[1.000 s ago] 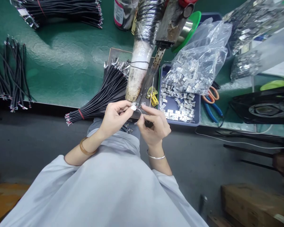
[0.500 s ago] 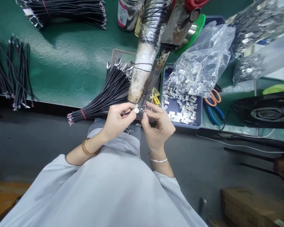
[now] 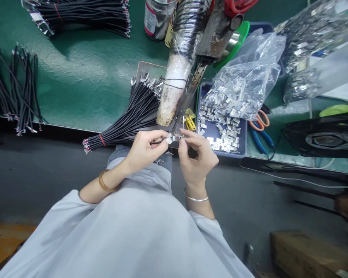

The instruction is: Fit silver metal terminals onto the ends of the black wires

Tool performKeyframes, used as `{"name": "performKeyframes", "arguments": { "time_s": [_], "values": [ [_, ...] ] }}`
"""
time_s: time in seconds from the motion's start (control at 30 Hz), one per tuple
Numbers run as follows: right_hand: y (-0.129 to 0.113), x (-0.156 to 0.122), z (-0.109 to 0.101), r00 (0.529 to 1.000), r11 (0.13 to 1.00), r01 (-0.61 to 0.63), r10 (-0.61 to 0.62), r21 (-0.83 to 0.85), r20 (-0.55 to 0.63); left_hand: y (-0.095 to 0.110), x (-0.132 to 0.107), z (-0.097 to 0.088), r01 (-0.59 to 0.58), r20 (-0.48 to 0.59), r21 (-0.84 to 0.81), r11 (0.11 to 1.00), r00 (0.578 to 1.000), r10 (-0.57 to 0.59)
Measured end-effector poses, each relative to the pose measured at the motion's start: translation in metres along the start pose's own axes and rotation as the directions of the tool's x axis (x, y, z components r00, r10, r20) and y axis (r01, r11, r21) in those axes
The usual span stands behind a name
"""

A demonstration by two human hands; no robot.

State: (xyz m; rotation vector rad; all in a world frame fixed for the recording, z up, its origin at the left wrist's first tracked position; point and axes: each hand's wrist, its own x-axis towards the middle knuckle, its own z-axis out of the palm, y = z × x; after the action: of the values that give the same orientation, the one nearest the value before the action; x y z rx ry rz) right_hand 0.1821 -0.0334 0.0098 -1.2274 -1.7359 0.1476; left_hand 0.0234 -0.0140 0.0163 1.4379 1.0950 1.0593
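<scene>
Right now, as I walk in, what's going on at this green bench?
A person is working bare-handed at the glossy green bench. The left hand pinches a tiny silvery piece; the right hand has its fingertips at the other side, too small to tell whether gripping. A white, brown-stained tube ends just beyond. Left of it lies a red-banded bundle of black cables; to the right, a blue plastic tray holds small silver metal connectors.

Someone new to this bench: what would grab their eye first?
Probably the thick film-wrapped tube, slanting from the top centre down to just above the left hand and right hand, both at a small metallic part. Next, the fanned black cable bundle just left of it, and, to its right, the blue tray heaped with silvery connectors.
</scene>
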Motion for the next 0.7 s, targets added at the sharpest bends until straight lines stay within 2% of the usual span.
{"name": "performKeyframes", "arguments": {
  "time_s": [0.1, 0.2, 0.3, 0.4, 0.47, 0.53, 0.6, 0.7],
  "values": [
    [-0.001, 0.003, -0.002, 0.990, 0.988, -0.140, 0.139, 0.073, 0.018, -0.002, -0.004, -0.004, -0.137, 0.007, 0.085, 0.987, 0.990, 0.137],
    [0.000, 0.005, -0.001, 0.965, 0.936, -0.261, 0.255, 0.238, 0.054, -0.004, -0.007, -0.008, -0.263, -0.013, 0.093, 0.960, 0.964, 0.266],
    [0.001, 0.005, 0.002, 0.954, 0.890, -0.300, 0.276, 0.343, 0.118, -0.003, -0.008, -0.012, -0.216, 0.054, 0.044, 0.975, 0.975, 0.214],
    [0.000, 0.001, 0.004, 0.975, 0.937, -0.220, 0.215, 0.270, 0.046, -0.003, -0.006, -0.012, -0.073, 0.116, -0.027, 0.997, 0.990, 0.076],
    [-0.001, -0.002, 0.005, 0.994, 0.984, -0.098, 0.104, 0.150, -0.035, -0.003, -0.005, -0.010, -0.013, 0.104, -0.085, 0.996, 0.994, 0.022],
    [-0.002, -0.005, 0.005, 0.997, 0.999, 0.039, -0.038, 0.012, -0.072, -0.005, -0.004, -0.008, 0.004, 0.072, -0.123, 0.992, 0.997, 0.005],
    [-0.001, -0.006, 0.006, 0.989, 0.987, 0.133, -0.138, -0.087, -0.060, -0.007, -0.003, -0.005, -0.002, 0.042, -0.127, 0.992, 0.999, 0.008],
    [0.000, -0.004, 0.009, 0.988, 0.984, 0.141, -0.147, -0.109, -0.046, -0.008, -0.002, -0.004, -0.014, 0.006, -0.086, 0.996, 1.000, 0.014]
  ]
}}
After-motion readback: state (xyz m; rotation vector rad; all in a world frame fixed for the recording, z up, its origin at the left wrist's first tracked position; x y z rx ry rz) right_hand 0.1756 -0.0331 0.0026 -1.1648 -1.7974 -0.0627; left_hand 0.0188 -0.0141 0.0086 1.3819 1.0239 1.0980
